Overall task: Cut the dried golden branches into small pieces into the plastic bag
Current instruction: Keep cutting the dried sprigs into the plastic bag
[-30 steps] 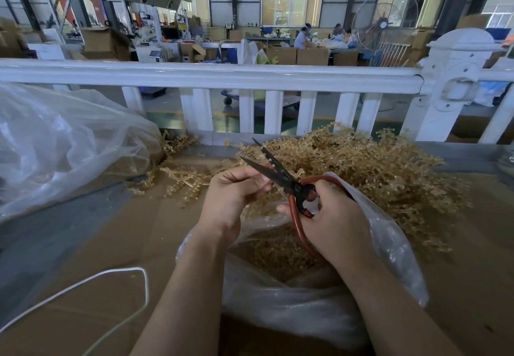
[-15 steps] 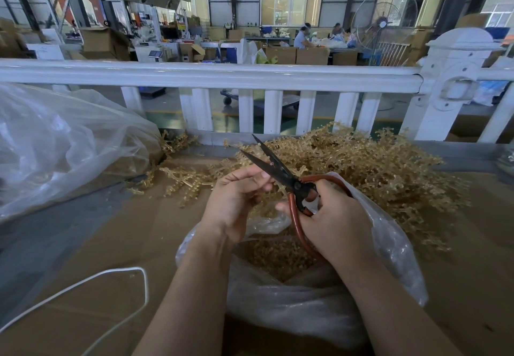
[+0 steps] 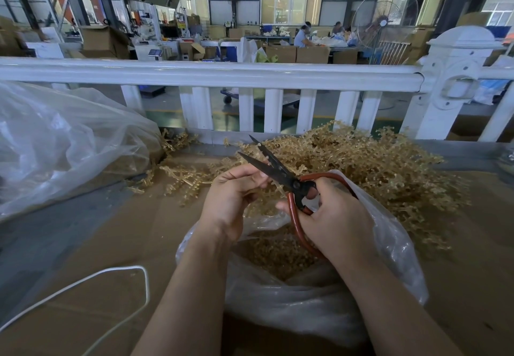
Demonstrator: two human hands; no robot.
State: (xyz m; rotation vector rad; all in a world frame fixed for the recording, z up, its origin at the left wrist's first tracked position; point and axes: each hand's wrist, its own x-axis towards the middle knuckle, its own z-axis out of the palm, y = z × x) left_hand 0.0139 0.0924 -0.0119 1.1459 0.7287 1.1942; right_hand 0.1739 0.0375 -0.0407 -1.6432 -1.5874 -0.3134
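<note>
A heap of dried golden branches point(image 3: 370, 166) lies on the brown table behind an open clear plastic bag point(image 3: 306, 300) that holds cut golden pieces point(image 3: 275, 255). My right hand point(image 3: 333, 222) grips the red handles of dark-bladed scissors point(image 3: 274, 170); the blades stand apart and point up-left. My left hand point(image 3: 230, 199) pinches a small golden sprig point(image 3: 257, 184) just under the blades, above the bag's mouth. The sprig is mostly hidden by my fingers.
A large crumpled clear bag point(image 3: 64, 144) fills the left of the table, with loose golden branches point(image 3: 178, 172) beside it. A white cord point(image 3: 116, 275) loops across the near left. A white railing point(image 3: 222, 74) runs along the table's far edge.
The scissors and both hands have risen slightly over the bag, and the blades have opened a little wider. The left hand keeps its pinch on the sprig.
</note>
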